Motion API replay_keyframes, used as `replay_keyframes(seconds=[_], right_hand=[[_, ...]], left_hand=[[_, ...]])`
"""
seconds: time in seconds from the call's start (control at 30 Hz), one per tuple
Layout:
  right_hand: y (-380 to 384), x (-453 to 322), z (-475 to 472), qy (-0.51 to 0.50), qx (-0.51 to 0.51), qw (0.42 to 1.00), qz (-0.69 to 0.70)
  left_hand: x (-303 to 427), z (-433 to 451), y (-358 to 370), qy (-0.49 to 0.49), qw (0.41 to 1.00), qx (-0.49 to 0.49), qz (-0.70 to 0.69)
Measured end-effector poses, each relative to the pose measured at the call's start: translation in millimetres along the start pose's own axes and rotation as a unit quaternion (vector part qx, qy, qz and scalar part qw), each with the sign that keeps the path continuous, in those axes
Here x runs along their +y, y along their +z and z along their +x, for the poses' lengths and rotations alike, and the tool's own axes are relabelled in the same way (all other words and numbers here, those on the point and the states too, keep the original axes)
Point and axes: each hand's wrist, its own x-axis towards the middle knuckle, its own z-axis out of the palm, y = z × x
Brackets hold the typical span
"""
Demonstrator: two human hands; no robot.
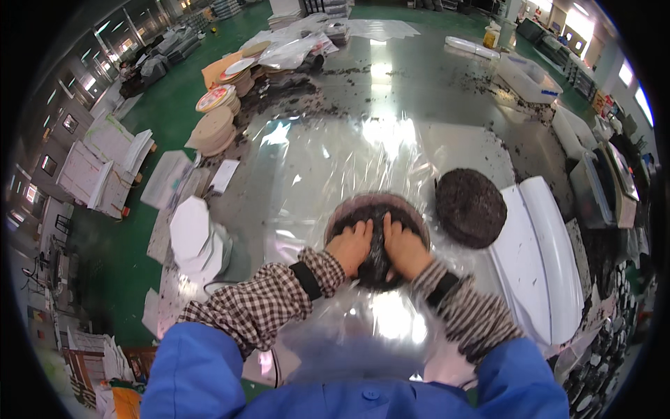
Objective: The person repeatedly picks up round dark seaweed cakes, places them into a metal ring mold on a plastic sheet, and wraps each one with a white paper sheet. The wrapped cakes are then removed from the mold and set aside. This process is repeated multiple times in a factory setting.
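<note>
My left hand (pixel 352 246) rests on the left part of a round, dark mass of matted flakes (pixel 378 267), its fingers bent. My right hand (pixel 405 249) lies on the right part of that mass, index finger stretched forward. What the fingertips pinch, if anything, is hidden. A brownish-pink rim (pixel 374 199) shows around the far side of the mass. Glossy clear plastic film (pixel 335 157) spreads beneath and beyond it. Close to my right hand, apart from it, lies a second dark round cake (pixel 471 208) with a rough, fibrous surface.
White sheets and a curved white panel (pixel 552 262) lie on the right. Stacks of round cardboard discs (pixel 212 128) line the far left edge of the metal table (pixel 419 68). White octagonal pieces (pixel 191 235) stand nearer left. A plastic bin (pixel 528 78) sits far right; dark crumbs are scattered about.
</note>
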Motion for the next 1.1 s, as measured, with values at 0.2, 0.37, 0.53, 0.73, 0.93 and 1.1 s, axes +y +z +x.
replay_keyframes(seconds=[0.2, 0.37, 0.53, 0.73, 0.93, 1.1], right_hand=[[-37.6, 22.7, -11.4, -0.181, 0.027, 0.968, 0.172], [-20.1, -3.6, -15.1, -0.124, -0.088, 0.986, 0.073], [-37.6, -23.1, -17.0, -0.121, -0.090, 0.988, 0.017], [-25.8, -18.9, -14.8, -0.058, -0.128, 0.989, 0.055], [-21.9, -11.6, -18.7, -0.044, -0.143, 0.983, 0.104], [-30.1, -17.8, -12.5, -0.065, -0.164, 0.976, 0.125]], left_hand=[[30.2, -100.4, -16.1, 0.184, 0.972, 0.061, -0.133], [8.1, -85.5, -15.6, 0.040, 0.851, 0.275, -0.445], [-67.4, 44.2, -22.6, -0.274, 0.865, 0.291, -0.305], [-96.5, 46.5, -42.3, -0.233, 0.928, 0.263, -0.123], [-54.1, -45.5, -101.2, -0.153, 0.866, 0.307, -0.365], [69.9, -204.6, -47.0, 0.191, 0.980, 0.046, 0.042]])
